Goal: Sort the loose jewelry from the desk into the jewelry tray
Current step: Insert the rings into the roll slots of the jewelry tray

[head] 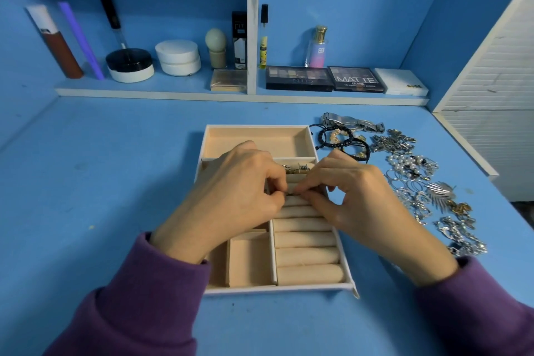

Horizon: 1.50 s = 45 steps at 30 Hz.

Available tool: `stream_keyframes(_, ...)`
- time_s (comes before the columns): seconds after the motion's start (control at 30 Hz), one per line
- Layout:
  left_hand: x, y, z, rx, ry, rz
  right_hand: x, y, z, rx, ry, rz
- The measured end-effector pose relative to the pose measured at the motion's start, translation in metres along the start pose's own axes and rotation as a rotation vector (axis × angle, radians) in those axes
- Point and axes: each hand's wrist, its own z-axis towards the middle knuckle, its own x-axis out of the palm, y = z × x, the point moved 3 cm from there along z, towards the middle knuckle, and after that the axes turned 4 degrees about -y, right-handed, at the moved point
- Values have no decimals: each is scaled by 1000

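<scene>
Both my hands are down over the jewelry tray (pixel 345 269) in the middle of the frame, purple sleeves (pixel 161 298) at the bottom edge. My left hand (pixel 231 199) is curled, thumb and forefinger pinched tight on something small and metallic right at the ring rolls (pixel 306 254). My right hand (pixel 355 196) meets it from the other side, fingertips pinched on the same tiny piece (pixel 289 192), too small to say what it is. The two hands touch at that point, just above the cream rolls in the tray's right column.

Just beyond my fingers, toward the top of that column, a couple of small gold and silver pieces (pixel 297 168) already sit in the tray. The wide compartment at the tray's far end shows bare lining.

The loose jewelry (pixel 416 182) lies on the blue table (pixel 101 182) at the right of the frame: a silver watch (pixel 351 121) at the upper end, black beaded bracelets (pixel 344 141) beside the tray's corner, then pearls, hoops and silver chains running down toward the lower right.

Across the top of the frame, the shelf (pixel 173 91) holds makeup palettes (pixel 326 78) and jars.
</scene>
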Motion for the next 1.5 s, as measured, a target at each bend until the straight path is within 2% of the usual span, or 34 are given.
stream_keyframes(0.2,-1,1,-2,-4,36,-30,-4,1,0,24,0,71)
stream_keyframes(0.37,-7,4,2,-50,-28,-113,-30,-13,-5,229,-106,259)
stream_keyframes(0.47,-8,-7,6,-53,-62,-170,-53,-34,-10,366,-172,226)
stream_keyframes(0.6,5,-38,16,-12,-10,-155,-73,-58,-22,463,-140,98)
stream_keyframes(0.73,34,-67,31,82,141,-61,-75,-66,-29,461,-137,14)
stream_keyframes(0.9,58,-79,42,118,268,12,-70,-66,-27,418,-130,-74)
stream_keyframes(1.17,62,-79,43,50,313,-16,-69,-65,-28,389,-71,-118)
stream_keyframes(1.5,61,-82,40,79,306,-7,-70,-62,-37,374,183,-90)
